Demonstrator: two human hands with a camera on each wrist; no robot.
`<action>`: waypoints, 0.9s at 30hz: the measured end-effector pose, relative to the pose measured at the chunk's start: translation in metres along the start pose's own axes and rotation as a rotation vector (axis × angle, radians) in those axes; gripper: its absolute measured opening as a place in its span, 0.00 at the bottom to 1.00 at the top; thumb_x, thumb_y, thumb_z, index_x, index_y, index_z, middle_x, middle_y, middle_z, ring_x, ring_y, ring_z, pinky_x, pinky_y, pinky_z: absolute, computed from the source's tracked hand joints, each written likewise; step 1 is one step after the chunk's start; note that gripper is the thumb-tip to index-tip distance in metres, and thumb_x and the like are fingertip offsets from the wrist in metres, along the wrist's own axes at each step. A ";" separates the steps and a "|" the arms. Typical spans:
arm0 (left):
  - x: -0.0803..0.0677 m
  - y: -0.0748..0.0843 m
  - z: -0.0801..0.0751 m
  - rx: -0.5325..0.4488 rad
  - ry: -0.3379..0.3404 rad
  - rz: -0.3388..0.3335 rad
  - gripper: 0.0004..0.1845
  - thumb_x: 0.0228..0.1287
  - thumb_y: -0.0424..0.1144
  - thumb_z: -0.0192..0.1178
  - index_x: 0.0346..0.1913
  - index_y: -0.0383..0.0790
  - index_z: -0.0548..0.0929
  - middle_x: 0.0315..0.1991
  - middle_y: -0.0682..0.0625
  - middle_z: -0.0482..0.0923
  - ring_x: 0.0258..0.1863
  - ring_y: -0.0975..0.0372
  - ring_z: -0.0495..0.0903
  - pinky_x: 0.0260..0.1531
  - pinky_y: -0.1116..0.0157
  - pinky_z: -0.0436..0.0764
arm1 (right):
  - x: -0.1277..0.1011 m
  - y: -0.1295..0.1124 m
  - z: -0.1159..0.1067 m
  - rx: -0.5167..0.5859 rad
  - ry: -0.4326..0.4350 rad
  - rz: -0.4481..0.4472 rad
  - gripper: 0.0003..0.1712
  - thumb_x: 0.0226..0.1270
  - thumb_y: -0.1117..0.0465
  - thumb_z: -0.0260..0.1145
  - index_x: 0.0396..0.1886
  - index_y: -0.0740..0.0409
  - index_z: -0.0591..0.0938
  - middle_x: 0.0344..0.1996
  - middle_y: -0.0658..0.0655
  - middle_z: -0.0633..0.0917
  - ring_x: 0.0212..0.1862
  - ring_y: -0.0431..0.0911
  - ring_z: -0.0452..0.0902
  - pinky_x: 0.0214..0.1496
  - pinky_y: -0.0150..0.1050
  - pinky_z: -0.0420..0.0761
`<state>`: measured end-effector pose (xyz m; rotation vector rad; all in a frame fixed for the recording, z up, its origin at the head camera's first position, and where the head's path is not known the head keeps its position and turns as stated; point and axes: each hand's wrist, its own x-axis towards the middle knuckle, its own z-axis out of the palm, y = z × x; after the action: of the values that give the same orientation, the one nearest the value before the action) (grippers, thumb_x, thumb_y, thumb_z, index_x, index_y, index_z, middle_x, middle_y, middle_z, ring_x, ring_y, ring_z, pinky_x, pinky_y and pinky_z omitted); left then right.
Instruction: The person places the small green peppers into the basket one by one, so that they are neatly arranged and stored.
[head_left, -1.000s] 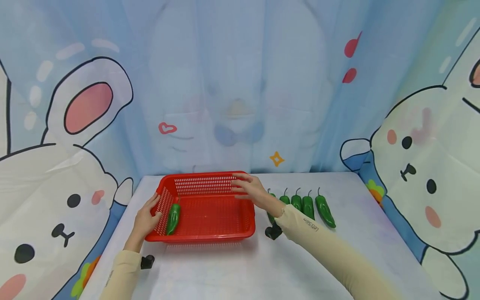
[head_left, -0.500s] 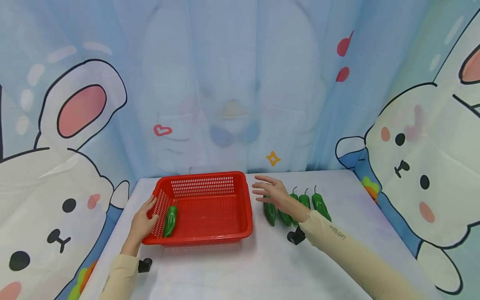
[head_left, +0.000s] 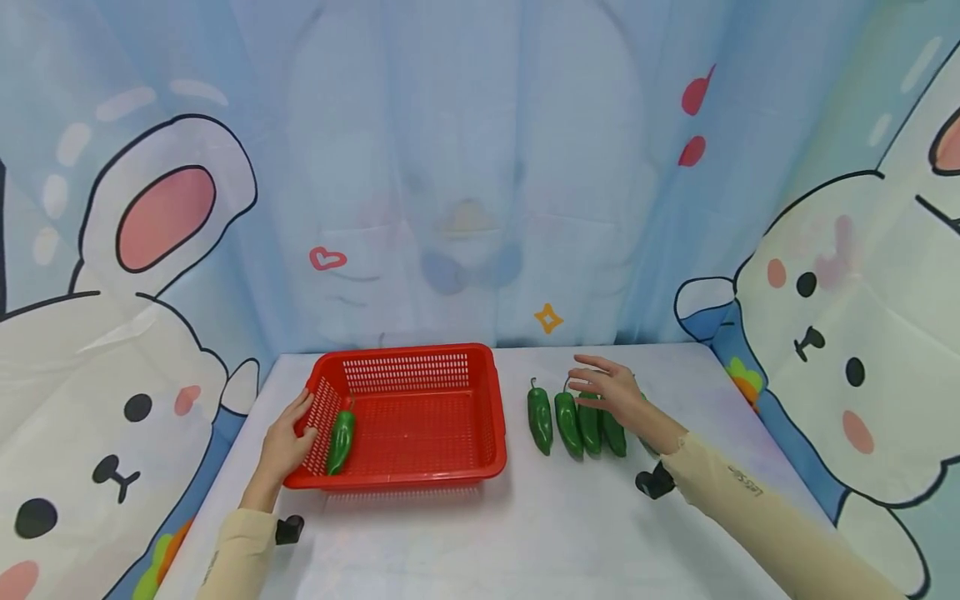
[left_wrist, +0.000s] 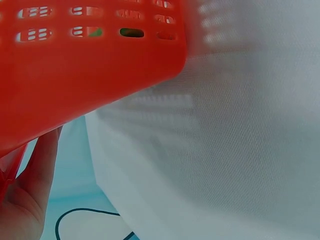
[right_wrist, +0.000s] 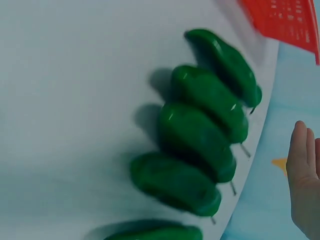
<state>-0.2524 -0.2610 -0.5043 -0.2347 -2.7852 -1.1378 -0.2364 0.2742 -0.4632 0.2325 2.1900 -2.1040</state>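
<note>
A red plastic basket sits on the white table and holds one green pepper against its left wall. My left hand rests on the basket's left rim with its fingers fairly straight; the left wrist view shows the basket wall above that hand. A row of several green peppers lies right of the basket. My right hand hovers over the right part of that row, fingers spread and holding nothing. The right wrist view shows the peppers side by side, the hand apart from them.
The white table is bounded by a blue rabbit-print curtain behind and on both sides. The basket corner shows in the right wrist view. Black wrist camera mounts sit under both sleeves.
My right hand has moved from above the basket's far rim rightward to over the row of peppers. The left hand has stayed on the basket's left rim.
</note>
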 end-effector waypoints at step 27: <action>0.001 -0.004 0.000 -0.008 -0.006 0.000 0.33 0.62 0.25 0.51 0.73 0.29 0.62 0.76 0.39 0.55 0.72 0.41 0.56 0.60 0.44 0.69 | -0.001 0.027 -0.102 -0.214 0.302 0.091 0.38 0.74 0.49 0.56 0.75 0.66 0.60 0.70 0.73 0.65 0.66 0.64 0.69 0.54 0.48 0.76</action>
<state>-0.2540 -0.2638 -0.5074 -0.2391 -2.7858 -1.1506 -0.2268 0.3769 -0.4849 0.6553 2.4914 -1.8715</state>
